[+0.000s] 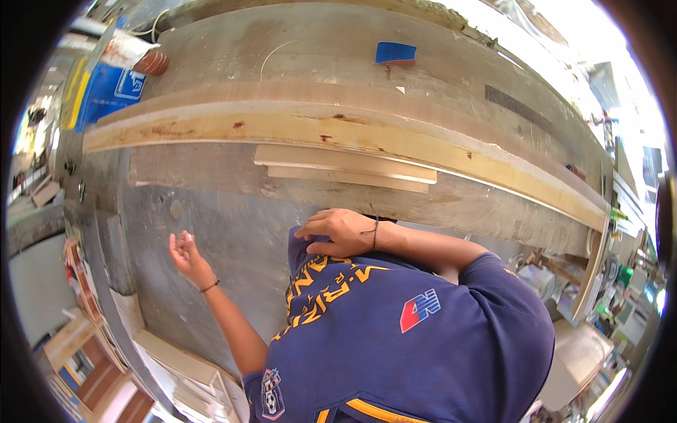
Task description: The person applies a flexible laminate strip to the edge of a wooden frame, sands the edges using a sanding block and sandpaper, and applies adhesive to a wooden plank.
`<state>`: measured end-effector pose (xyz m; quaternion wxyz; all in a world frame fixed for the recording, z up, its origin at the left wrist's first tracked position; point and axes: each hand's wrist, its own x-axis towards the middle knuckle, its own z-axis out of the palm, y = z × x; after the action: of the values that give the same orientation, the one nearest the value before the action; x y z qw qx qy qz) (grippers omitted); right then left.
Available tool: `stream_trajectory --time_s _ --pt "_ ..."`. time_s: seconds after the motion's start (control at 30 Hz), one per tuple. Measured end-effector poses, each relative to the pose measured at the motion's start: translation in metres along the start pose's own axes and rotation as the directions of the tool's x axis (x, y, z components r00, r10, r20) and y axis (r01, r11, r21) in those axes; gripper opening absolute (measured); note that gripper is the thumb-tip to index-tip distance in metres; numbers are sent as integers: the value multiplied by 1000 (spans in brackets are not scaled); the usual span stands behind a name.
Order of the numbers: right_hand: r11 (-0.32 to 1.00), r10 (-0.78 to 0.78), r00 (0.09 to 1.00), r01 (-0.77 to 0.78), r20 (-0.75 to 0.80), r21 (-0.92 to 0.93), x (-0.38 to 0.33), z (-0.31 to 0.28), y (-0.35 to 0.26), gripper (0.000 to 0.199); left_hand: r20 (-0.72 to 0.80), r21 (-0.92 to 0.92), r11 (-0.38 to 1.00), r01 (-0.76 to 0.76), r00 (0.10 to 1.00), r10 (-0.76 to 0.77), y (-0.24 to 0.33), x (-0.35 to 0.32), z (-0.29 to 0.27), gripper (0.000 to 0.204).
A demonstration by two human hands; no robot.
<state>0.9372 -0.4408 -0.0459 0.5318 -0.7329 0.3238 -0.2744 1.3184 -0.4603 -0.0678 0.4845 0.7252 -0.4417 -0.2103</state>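
Observation:
My right hand [338, 230] is bent in across my front, its fingers closed over the far edge of the dark blue shirt [367, 324] I wear. Yellow lettering runs across the cloth beside it. Out to the left, my left hand [187, 259] is raised with the palm partly turned up, fingers loosely curled and apart, nothing in it. Both wrists carry a thin dark band. Ahead of my hands, a long pale wooden board [282, 125] stretches across the workbench [226, 42]. Two shorter wood strips [345, 166] lie along its near side.
A blue and yellow container [106, 95] stands at the far left, beside a brown cylindrical object [151, 62]. A small blue piece [395, 52] lies on the far part of the bench. Wooden shelving [92, 366] is at lower left; assorted clutter [550, 282] sits at right.

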Motion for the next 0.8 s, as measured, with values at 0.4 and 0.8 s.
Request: stream_trajectory --time_s 0.4,0.8 --pt "934 340 792 -349 -507 81 100 23 -14 27 125 130 902 -411 910 396 35 374 145 94" --pt "908 339 553 -404 -761 111 210 43 -48 28 124 -268 834 -482 841 526 51 507 237 126"
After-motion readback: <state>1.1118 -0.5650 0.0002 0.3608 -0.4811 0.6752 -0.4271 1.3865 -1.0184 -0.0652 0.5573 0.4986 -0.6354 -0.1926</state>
